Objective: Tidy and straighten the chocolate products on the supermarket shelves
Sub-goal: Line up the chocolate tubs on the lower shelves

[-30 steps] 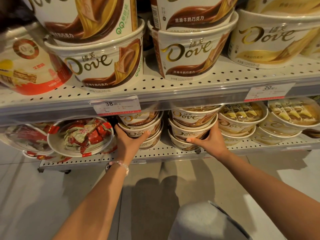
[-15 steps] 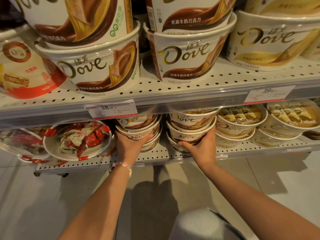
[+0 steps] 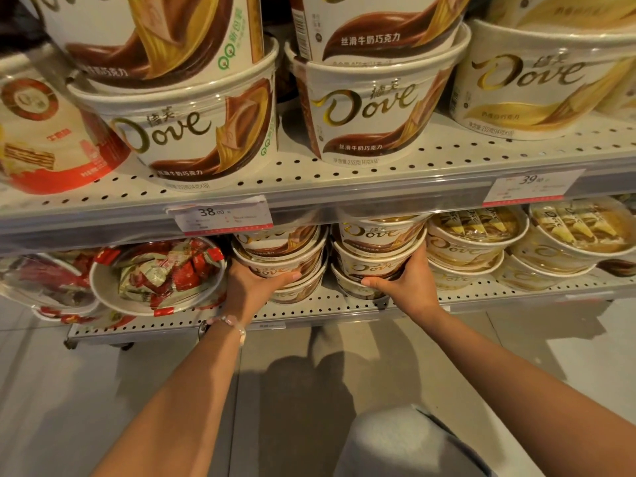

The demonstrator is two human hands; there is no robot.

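Lower perforated grey metal shelf (image 3: 344,304), two adjacent stacks of cream-and-brown Dove chocolate tubs.

L hand (image 3: 251,287): fingers curled round the left stack of cream/brown Dove tubs (image 3: 280,259), thumb across the front of the middle tub, palm on its left side. Beaded bracelet (image 3: 234,325) on that wrist.

R hand (image 3: 409,287): clamped on the right stack of cream/brown Dove tubs (image 3: 377,249), thumb under the front, fingers up the right flank, beside the gold-lidded Dove tubs (image 3: 478,242).

Change vs 1 s ago: both hands have closed in. R hand was lower and further right on its stack, now higher and wrapped tighter. L thumb has slid across the tub front. Stacks themselves approx. same place; gap between them remains.

Reading: grip now set on both stacks, so prob. the squaring/pushing step is under way, not finished. Left stack's bottom tub looks offset forward from those above; logos on it not facing square.

Also on shelf: clear-lidded bowl of red-wrapped sweets (image 3: 158,273) just left of L hand, tilted toward front. Upper shelf large Dove tubs (image 3: 192,132) untouched; white price label "38.00" (image 3: 220,215) on rail.
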